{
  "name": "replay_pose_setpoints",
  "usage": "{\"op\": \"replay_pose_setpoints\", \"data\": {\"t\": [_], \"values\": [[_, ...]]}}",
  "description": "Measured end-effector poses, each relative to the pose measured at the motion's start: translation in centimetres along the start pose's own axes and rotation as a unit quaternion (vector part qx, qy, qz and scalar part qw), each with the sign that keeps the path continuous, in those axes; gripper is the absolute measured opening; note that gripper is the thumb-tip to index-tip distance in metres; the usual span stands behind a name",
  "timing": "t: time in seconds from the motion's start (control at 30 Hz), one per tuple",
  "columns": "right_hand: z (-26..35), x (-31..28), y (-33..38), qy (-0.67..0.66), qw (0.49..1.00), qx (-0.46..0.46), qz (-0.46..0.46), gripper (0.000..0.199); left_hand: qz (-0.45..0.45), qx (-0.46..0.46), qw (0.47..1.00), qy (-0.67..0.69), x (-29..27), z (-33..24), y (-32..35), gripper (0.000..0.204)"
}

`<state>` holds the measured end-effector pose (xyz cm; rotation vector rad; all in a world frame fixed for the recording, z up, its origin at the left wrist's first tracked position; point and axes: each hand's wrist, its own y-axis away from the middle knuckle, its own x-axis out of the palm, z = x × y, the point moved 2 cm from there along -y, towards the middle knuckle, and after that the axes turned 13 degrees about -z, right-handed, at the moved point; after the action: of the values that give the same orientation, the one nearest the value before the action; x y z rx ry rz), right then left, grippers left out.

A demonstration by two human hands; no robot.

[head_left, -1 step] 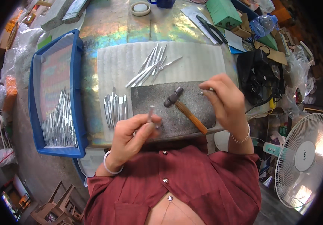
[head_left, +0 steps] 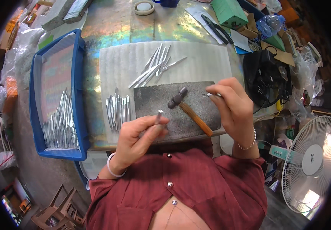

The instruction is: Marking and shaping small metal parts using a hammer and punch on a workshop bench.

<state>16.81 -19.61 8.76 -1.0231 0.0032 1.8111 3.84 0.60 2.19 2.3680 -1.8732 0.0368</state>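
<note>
- Grey slab (head_left: 150, 101) over white foam (head_left: 200, 61), hammer (head_left: 194, 117) on it
- Left hand (head_left: 135, 141) pinches metal piece (head_left: 159, 117); right hand (head_left: 234, 104) pinches silvery piece (head_left: 213, 95)
- White fan (head_left: 312, 159) right of table (head_left: 108, 28)

The person wore a burgundy shirt (head_left: 203, 180) with faint vertical stripes, spreading around six o'clock in the view. Silvery, round, domed buttons (head_left: 170, 184) ran down its front at six, above an open V. A seamed chest panel (head_left: 134, 216) showed between six and seven. Loose sleeves (head_left: 250, 172) left the forearms bare at four and seven. Between seven and eight sat a smooth white bangle (head_left: 108, 168); between three and four, a pale beaded bracelet (head_left: 253, 143). A fine necklace chain (head_left: 172, 211) hung at six.
</note>
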Motion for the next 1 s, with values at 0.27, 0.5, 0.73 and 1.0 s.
{"op": "replay_pose_setpoints", "data": {"t": [0.27,0.5,0.73,1.0], "values": [[2.3,2.0,2.3,-0.194,0.976,0.026,0.100,0.023,-0.048,0.020,0.998,0.039,1.8,0.1,0.9,0.022],[2.5,4.9,3.1,-0.229,0.972,0.024,0.042,0.014,-0.032,0.063,0.997,-0.023,1.5,0.4,1.0,0.014],[2.6,5.8,3.5,-0.238,0.970,0.045,0.014,0.013,-0.023,0.089,0.995,-0.035,1.2,0.4,0.8,0.013],[2.3,6.1,4.0,-0.234,0.968,0.078,0.044,0.009,0.011,0.035,0.999,-0.040,1.3,0.3,0.7,0.010]]}}
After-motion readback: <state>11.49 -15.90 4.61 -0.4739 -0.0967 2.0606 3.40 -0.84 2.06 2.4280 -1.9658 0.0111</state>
